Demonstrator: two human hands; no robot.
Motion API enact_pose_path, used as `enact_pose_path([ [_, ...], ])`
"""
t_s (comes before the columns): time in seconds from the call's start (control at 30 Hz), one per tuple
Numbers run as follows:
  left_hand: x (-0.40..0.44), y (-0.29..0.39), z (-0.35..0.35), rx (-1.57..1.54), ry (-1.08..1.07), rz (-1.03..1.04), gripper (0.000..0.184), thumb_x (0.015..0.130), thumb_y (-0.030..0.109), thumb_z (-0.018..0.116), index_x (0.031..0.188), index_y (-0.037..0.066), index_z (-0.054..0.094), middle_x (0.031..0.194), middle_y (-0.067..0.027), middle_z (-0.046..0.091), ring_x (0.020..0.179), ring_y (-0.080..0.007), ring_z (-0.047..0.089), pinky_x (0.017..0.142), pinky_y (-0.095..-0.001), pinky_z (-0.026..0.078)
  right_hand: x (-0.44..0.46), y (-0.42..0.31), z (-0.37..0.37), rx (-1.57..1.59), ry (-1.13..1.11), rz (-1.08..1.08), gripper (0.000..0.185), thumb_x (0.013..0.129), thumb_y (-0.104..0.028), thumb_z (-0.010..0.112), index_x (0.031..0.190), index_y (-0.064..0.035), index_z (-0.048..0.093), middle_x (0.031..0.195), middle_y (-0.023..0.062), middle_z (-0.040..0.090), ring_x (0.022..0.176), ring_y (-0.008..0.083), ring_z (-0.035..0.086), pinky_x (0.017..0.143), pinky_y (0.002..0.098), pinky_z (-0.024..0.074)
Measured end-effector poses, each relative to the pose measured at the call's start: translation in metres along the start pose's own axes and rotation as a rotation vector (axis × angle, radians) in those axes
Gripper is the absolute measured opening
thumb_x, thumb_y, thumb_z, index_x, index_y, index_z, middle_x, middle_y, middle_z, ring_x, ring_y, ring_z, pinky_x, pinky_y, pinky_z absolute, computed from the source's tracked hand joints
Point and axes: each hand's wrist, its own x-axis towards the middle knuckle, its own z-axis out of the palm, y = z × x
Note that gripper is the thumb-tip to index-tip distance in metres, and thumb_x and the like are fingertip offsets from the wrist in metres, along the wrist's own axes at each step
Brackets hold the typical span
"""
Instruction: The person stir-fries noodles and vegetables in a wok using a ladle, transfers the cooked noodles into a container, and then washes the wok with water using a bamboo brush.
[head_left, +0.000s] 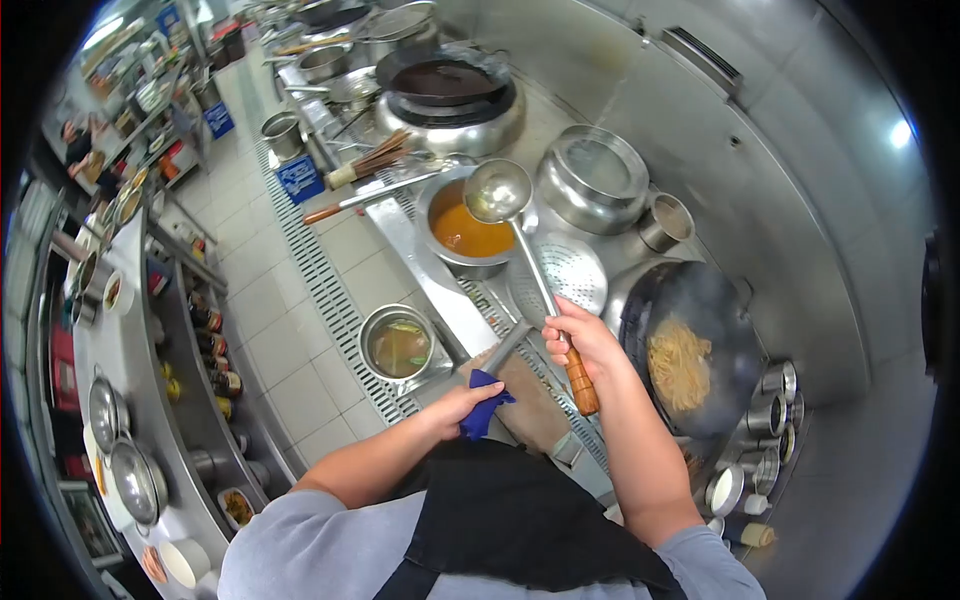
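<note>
My right hand is closed around the shaft of a long ladle, just above its wooden grip. The ladle's bowl hangs over the rim of a pot of orange liquid. My left hand grips a dark blue cloth around the lower end of a grey metal handle. That handle points up toward a perforated skimmer; I cannot tell whether they join. To the right of my right hand, a dark wok holds pale noodles.
A covered pot and a small metal container stand by the back wall. Below the counter edge is a pot of greenish liquid. A bamboo brush and wooden-handled tool jut over the edge. Shelving lines the left.
</note>
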Motion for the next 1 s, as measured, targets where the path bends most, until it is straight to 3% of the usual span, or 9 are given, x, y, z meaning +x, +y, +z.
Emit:
enact_pose_path([
  [0.2, 0.004, 0.016, 0.035, 0.109, -0.027, 0.031, 0.043, 0.084, 0.039, 0.073, 0.106, 0.004, 0.06, 0.085, -0.0039, 0.061, 0.067, -0.0135, 0.058, 0.059, -0.0276, 0.049, -0.108, 0.001, -0.027, 0.173, 0.032, -0.142, 0.054, 0.092, -0.004, 0.052, 0.143, -0.0169, 0.037, 0.072, 0.0, 0.046, 0.051, 0.0075, 0.041, 0.044, 0.0231, 0.0347],
  [0.27, 0.011, 0.015, 0.042, 0.125, -0.051, -0.046, 0.043, 0.084, 0.039, 0.073, 0.11, 0.006, 0.061, 0.091, -0.0007, 0.063, 0.08, -0.0102, 0.056, 0.064, -0.0276, 0.044, -0.145, 0.001, -0.041, 0.164, 0.053, -0.225, 0.054, 0.092, -0.004, 0.052, 0.142, -0.0157, 0.038, 0.072, -0.0002, 0.046, 0.051, 0.0072, 0.041, 0.043, 0.0226, 0.0346],
  [0.33, 0.02, 0.012, 0.051, 0.174, -0.086, -0.097, 0.044, 0.083, 0.04, 0.074, 0.108, 0.006, 0.062, 0.087, -0.0009, 0.062, 0.077, -0.0102, 0.057, 0.061, -0.0273, 0.044, -0.179, 0.005, -0.06, 0.157, 0.103, -0.266, 0.059, 0.091, -0.004, 0.053, 0.146, -0.0167, 0.034, 0.073, -0.0002, 0.047, 0.05, 0.0067, 0.041, 0.043, 0.0217, 0.0343],
  [0.43, 0.029, 0.003, 0.07, 0.235, -0.102, -0.146, 0.043, 0.083, 0.042, 0.074, 0.104, 0.006, 0.065, 0.081, -0.0004, 0.061, 0.066, -0.0104, 0.055, 0.055, -0.0247, 0.042, -0.225, 0.013, -0.075, 0.051, 0.487, -0.335, 0.07, 0.09, -0.003, 0.053, 0.152, -0.0182, 0.024, 0.071, -0.0001, 0.047, 0.05, 0.0069, 0.042, 0.042, 0.0214, 0.0353],
  [0.57, 0.042, -0.006, 0.091, 0.304, -0.197, -0.179, 0.041, 0.083, 0.042, 0.073, 0.102, 0.007, 0.065, 0.081, -0.0009, 0.061, 0.066, -0.0104, 0.055, 0.055, -0.0253, 0.042, -0.264, 0.048, -0.111, -0.162, 0.843, -0.409, 0.068, 0.089, -0.001, 0.053, 0.151, -0.0129, 0.026, 0.071, 0.0009, 0.048, 0.049, 0.0082, 0.043, 0.041, 0.0231, 0.0374],
  [0.7, 0.038, -0.012, 0.117, 0.324, -0.22, -0.248, 0.04, 0.084, 0.041, 0.073, 0.102, 0.007, 0.062, 0.081, -0.0013, 0.059, 0.067, -0.0111, 0.057, 0.057, -0.0258, 0.046, -0.311, 0.081, -0.113, -0.176, 1.046, -0.417, 0.067, 0.089, 0.0, 0.052, 0.15, -0.0116, 0.028, 0.069, 0.0007, 0.048, 0.048, 0.0087, 0.043, 0.041, 0.0236, 0.038],
  [0.87, 0.051, -0.03, 0.128, 0.334, -0.277, -0.317, 0.04, 0.086, 0.04, 0.072, 0.105, 0.007, 0.059, 0.081, -0.001, 0.058, 0.07, -0.0113, 0.058, 0.061, -0.0255, 0.05, -0.346, 0.105, -0.107, -0.085, 1.031, -0.433, 0.065, 0.09, 0.001, 0.052, 0.149, -0.0143, 0.031, 0.07, 0.0005, 0.047, 0.049, 0.0085, 0.043, 0.041, 0.0232, 0.0376],
  [0.93, 0.05, -0.033, 0.143, 0.399, -0.278, -0.287, 0.045, 0.083, 0.044, 0.073, 0.106, 0.008, 0.06, 0.081, -0.0003, 0.058, 0.067, -0.011, 0.055, 0.054, -0.0265, 0.044, -0.348, 0.106, -0.105, 0.061, 0.91, -0.482, 0.063, 0.091, 0.0, 0.052, 0.149, -0.0151, 0.032, 0.07, 0.0002, 0.047, 0.049, 0.008, 0.043, 0.04, 0.0226, 0.0372],
  [1.0, 0.057, -0.038, 0.151, 0.417, -0.312, -0.294, 0.043, 0.085, 0.043, 0.071, 0.106, 0.007, 0.06, 0.082, -0.001, 0.059, 0.068, -0.0106, 0.056, 0.057, -0.0253, 0.047, -0.343, 0.106, -0.105, 0.099, 0.879, -0.518, 0.062, 0.092, -0.001, 0.052, 0.148, -0.0151, 0.033, 0.071, 0.0009, 0.048, 0.049, 0.0078, 0.043, 0.04, 0.0222, 0.0368],
])
